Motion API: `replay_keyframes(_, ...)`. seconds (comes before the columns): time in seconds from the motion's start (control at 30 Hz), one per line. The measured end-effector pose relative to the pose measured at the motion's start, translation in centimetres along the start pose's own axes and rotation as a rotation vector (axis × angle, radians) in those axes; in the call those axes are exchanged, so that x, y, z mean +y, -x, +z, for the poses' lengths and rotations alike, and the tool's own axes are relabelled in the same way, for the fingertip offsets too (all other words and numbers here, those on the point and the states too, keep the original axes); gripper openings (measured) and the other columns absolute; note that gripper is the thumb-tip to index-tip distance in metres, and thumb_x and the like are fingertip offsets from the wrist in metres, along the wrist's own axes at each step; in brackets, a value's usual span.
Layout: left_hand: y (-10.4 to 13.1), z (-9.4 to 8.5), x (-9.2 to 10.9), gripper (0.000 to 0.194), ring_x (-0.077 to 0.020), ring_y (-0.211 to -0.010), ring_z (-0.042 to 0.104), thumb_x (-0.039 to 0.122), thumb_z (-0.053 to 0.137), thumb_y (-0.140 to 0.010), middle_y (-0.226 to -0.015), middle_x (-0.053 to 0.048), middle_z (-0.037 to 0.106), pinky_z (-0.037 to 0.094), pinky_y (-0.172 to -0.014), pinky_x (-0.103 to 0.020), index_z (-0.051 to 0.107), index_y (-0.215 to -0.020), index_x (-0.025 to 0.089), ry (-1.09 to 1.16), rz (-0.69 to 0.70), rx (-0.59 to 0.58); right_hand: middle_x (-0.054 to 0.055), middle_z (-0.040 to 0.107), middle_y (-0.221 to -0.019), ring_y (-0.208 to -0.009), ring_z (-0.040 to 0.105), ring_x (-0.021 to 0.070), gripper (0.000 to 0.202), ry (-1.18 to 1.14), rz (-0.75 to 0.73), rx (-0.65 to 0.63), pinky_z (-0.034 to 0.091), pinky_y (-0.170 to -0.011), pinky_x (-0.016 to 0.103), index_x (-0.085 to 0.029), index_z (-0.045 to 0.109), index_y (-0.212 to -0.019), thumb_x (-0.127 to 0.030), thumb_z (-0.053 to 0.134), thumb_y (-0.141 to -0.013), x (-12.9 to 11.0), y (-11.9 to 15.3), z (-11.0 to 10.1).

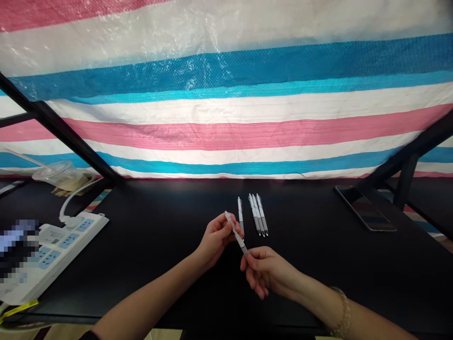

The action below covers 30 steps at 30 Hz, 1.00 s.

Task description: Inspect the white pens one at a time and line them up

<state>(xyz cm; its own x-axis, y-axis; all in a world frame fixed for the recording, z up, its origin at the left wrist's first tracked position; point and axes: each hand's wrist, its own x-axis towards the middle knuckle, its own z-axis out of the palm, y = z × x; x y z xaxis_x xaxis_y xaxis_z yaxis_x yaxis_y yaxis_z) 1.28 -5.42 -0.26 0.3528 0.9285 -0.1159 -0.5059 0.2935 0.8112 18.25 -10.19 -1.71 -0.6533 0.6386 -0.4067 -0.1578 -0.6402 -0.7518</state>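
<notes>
Between my two hands, above the black table, a white pen with a grey grip (239, 240) is held at a slant. My left hand (216, 236) pinches its upper clip end, with the fingers closed. Thumb and forefinger of my right hand (265, 269) grip the lower grey end, while the other fingers curl loosely below. Just behind my left hand lies a single white pen (240, 208), its lower part partly hidden by the fingers. Right of it, several similar pens (258, 215) lie side by side, tips pointing toward me.
A white power strip (76, 243) with a plugged-in cable lies at the left. Behind it is a clear plastic cup (58, 172). A dark phone (364, 208) rests at the right on the black table (159, 208). Slanted black frame bars and a striped sheet (226, 134) bound the far side.
</notes>
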Motion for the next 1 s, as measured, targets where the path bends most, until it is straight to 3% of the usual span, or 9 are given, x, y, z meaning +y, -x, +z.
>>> replay_keyframes(0.1, 0.0, 0.0, 0.1, 0.018, -0.0142, -0.068, 0.062, 0.03, 0.072, -0.078, -0.072, -0.002, 0.061, 0.052, -0.067, -0.026, 0.061, -0.084, 0.015, -0.024, -0.003, 0.028, 0.006, 0.065, -0.062, -0.046, 0.061, 0.0132, 0.044, -0.06, -0.013, -0.039, 0.039, -0.04, 0.018, -0.008, 0.062, -0.088, -0.052, 0.061, -0.081, -0.1, 0.0, 0.0)
replay_keyframes(0.2, 0.1, 0.1, 0.4, 0.027, -0.0155, -0.069, 0.064, 0.033, 0.069, -0.08, -0.076, -0.003, 0.066, 0.053, -0.066, -0.027, 0.06, -0.099, 0.017, -0.213, 0.049, 0.113, 0.014, 0.069, -0.093, -0.08, 0.069, 0.0214, 0.039, -0.139, -0.064, -0.028, 0.052, -0.064, 0.03, -0.009, 0.063, -0.104, -0.042, 0.064, -0.082, -0.5, 0.1, 0.1)
replay_keyframes(0.27, 0.3, 0.3, 0.6, 0.039, -0.0167, -0.067, 0.065, 0.035, 0.068, -0.08, -0.076, -0.003, 0.069, 0.053, -0.063, -0.028, 0.053, -0.112, 0.019, -0.358, 0.079, 0.135, 0.016, 0.066, -0.107, -0.094, 0.066, 0.0252, 0.038, -0.184, -0.068, -0.049, 0.051, -0.08, 0.038, -0.01, 0.063, -0.111, -0.034, 0.066, -0.081, -0.8, 0.2, 0.0)
replay_keyframes(0.47, 0.4, 0.5, 0.6, 0.036, -0.0164, -0.062, 0.066, 0.034, 0.067, -0.08, -0.072, -0.003, 0.07, 0.054, -0.059, -0.027, 0.048, -0.107, 0.02, -0.464, 0.072, 0.084, 0.018, 0.068, -0.101, -0.095, 0.066, 0.028, 0.035, -0.243, -0.034, -0.052, 0.044, -0.091, 0.043, -0.005, 0.065, -0.109, -0.026, 0.061, -0.081, -0.8, 0.1, -0.3)
replay_keyframes(0.63, 0.3, 0.5, 0.6, 0.041, -0.016, -0.063, 0.066, 0.035, 0.066, -0.081, -0.074, -0.004, 0.071, 0.054, -0.057, -0.026, 0.045, -0.113, 0.02, -0.473, 0.059, 0.094, 0.019, 0.068, -0.102, -0.096, 0.066, 0.0282, 0.035, -0.242, -0.032, -0.053, 0.043, -0.091, 0.042, -0.004, 0.065, -0.109, -0.027, 0.059, -0.082, -0.8, 0.2, -0.2)
replay_keyframes(1.0, 0.1, 0.4, 0.8, 0.036, -0.017, -0.063, 0.068, 0.035, 0.066, -0.081, -0.072, -0.003, 0.07, 0.055, -0.059, -0.028, 0.045, -0.106, 0.02, -0.455, 0.065, 0.108, 0.019, 0.069, -0.1, -0.094, 0.067, 0.0273, 0.034, -0.246, -0.024, -0.033, 0.045, -0.09, 0.042, -0.003, 0.065, -0.107, -0.025, 0.058, -0.082, -1.0, 0.1, -0.2)
